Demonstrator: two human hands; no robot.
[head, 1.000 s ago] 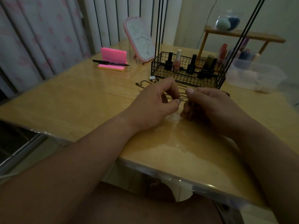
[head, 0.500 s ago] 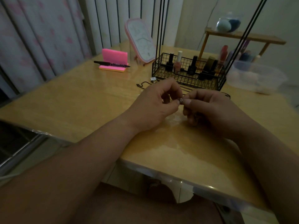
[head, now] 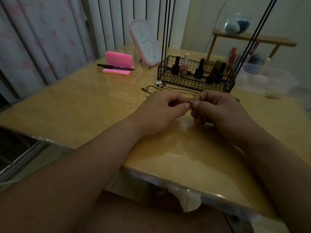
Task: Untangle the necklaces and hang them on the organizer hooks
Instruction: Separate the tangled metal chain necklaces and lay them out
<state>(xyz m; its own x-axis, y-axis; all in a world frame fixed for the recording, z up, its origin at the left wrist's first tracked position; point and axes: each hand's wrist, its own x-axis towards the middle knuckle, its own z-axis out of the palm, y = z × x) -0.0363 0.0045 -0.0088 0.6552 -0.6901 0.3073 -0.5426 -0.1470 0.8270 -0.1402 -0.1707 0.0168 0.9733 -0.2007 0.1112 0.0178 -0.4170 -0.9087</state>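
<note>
Across most of the view spreads a glossy yellow wooden table (head: 70, 111), its near edge cutting over the person's lap. Behind it on the far left hangs a pale curtain (head: 42, 39) with pink marks. Both forearms reach in from the near side. The left hand (head: 159, 113) and right hand (head: 220, 111) meet just above the middle of the tabletop, knuckles up and fingers curled.

At the far right sits a clear plastic box (head: 269, 81), and beyond it a small wooden shelf (head: 252, 39). The black wire organizer (head: 195, 82) stands just beyond the hands. Its basket holds several nail polish bottles (head: 185, 64), and thin black rods rise from it out of the top of the view. To its left a pink-framed mirror (head: 146, 46) leans back. Further left is a pink pad of sticky notes (head: 117, 60) with a black pen (head: 116, 67) lying across its front.

Dark necklace cords (head: 152, 89) lie loose on the table between the basket and the hands, with a small silvery charm (head: 159, 83) near the basket's left corner. Smallest of all is a tiny metal piece (head: 189, 100) of a necklace. Each hand pinches it between thumb and forefinger, the two thumb tips nearly touching. Its form is too small to make out.
</note>
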